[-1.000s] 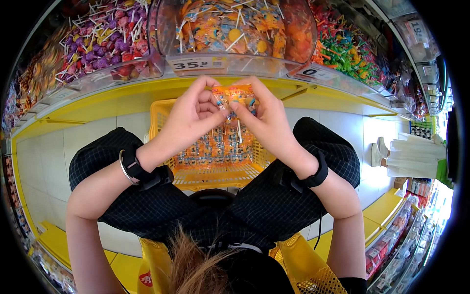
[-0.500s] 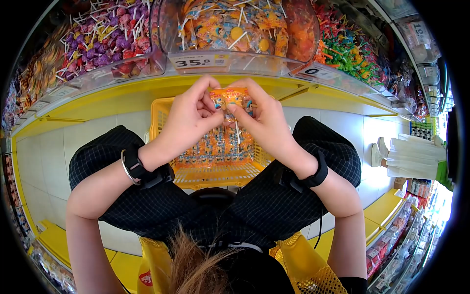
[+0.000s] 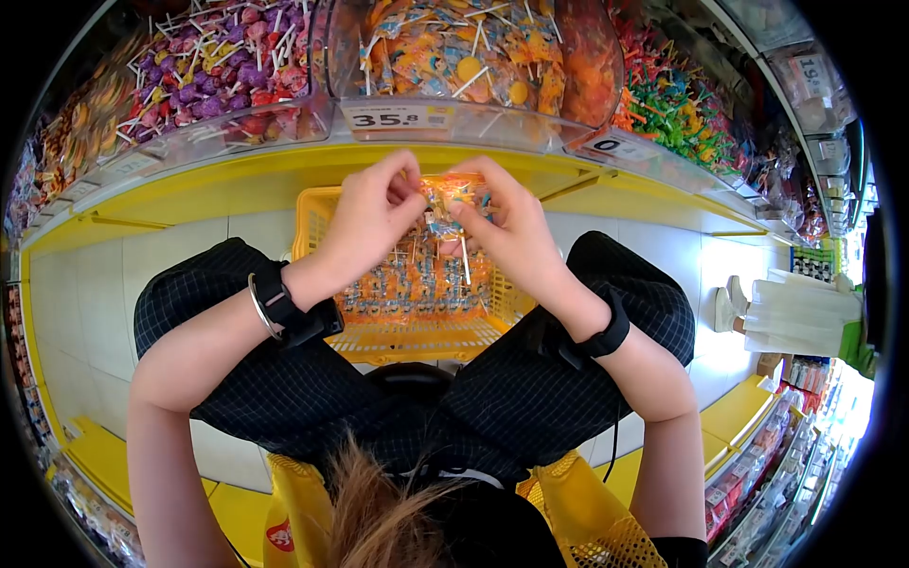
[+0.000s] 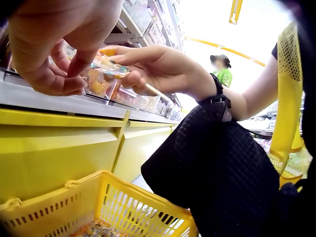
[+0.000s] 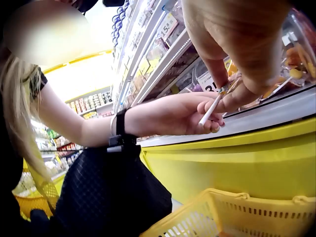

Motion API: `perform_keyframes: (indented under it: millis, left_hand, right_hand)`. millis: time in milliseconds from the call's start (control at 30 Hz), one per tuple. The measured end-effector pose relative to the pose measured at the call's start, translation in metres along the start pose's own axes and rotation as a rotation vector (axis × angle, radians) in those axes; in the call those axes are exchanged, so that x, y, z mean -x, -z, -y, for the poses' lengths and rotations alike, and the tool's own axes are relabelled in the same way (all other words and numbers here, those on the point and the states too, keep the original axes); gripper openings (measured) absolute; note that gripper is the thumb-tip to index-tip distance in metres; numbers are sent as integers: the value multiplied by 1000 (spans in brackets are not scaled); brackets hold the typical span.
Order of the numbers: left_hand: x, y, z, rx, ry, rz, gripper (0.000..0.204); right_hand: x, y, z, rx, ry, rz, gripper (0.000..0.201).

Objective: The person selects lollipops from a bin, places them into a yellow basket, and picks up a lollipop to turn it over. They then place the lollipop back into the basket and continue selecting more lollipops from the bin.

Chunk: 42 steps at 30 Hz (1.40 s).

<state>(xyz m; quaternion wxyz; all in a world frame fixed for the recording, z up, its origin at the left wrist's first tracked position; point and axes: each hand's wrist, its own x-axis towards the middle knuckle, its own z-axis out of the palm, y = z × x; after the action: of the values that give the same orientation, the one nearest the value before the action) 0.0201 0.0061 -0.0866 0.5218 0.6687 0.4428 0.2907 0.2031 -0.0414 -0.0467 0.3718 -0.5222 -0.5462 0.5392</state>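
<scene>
In the head view my right hand (image 3: 516, 227) pinches a lollipop (image 3: 442, 197) in a clear and orange wrapper, its white stick (image 3: 466, 257) pointing down towards me. My left hand (image 3: 374, 213) has thumb and forefinger curled together, pinching at the wrapper's left edge. The left wrist view shows the wrapper (image 4: 102, 68) between the two hands, with the left fingertips right beside it. In the right wrist view the stick (image 5: 211, 109) juts out below the right fingers. Below the hands, the yellow basket (image 3: 407, 355) holds rows of similar orange-wrapped lollipops (image 3: 407, 289).
Clear bins of wrapped lollipops (image 3: 417, 57) and other sweets (image 3: 218, 71) line the shelf ahead, above a yellow ledge (image 3: 284, 175). My knees flank the basket. Another person in a white skirt (image 3: 800, 312) stands at right; more shelves (image 3: 757, 464) are behind.
The left hand has shifted slightly away from the right, and its thumb has come up closer to the forefinger. The right hand keeps hold of the lollipop in nearly the same place.
</scene>
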Motion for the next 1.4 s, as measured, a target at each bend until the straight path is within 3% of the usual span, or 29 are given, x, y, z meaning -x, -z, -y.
perform_keyframes:
  millis: [67,233,367,567,767,833,967,1033,1167,1233,1400]
  left_hand:
    - [1,2,1,-57,6,-7,19]
    - [18,-3,-28,245,-120,63,23]
    - [16,2,-18,90,-301,145,20]
    - [19,0,-16,179,-337,102,9]
    - [19,-1,-21,185,-217,140,9]
    - [19,3,-26,140,-138,230,7]
    - [15,7,-30,131,-151,273,6]
    - [13,10,-30,-45,-266,300,6]
    - [12,11,-32,-17,-256,313,8]
    - [14,14,-33,-154,-289,303,9]
    - [18,12,-36,-30,-243,202,14]
  right_hand:
    - [-2,6,-3,-417,-215,14,27]
    - [-1,15,-9,-624,-288,72,27]
    - [2,15,-8,-713,-297,132,28]
    - [5,9,1,-679,-264,141,26]
    - [6,6,4,-553,-218,82,24]
    - [6,7,7,-539,-215,73,23]
    - [7,9,13,-588,-237,57,21]
    - [6,10,14,-559,-236,62,21]
    - [4,13,15,-501,-220,39,21]
    - [-1,22,12,-479,-200,37,20]
    - [0,26,11,-456,-173,36,21]
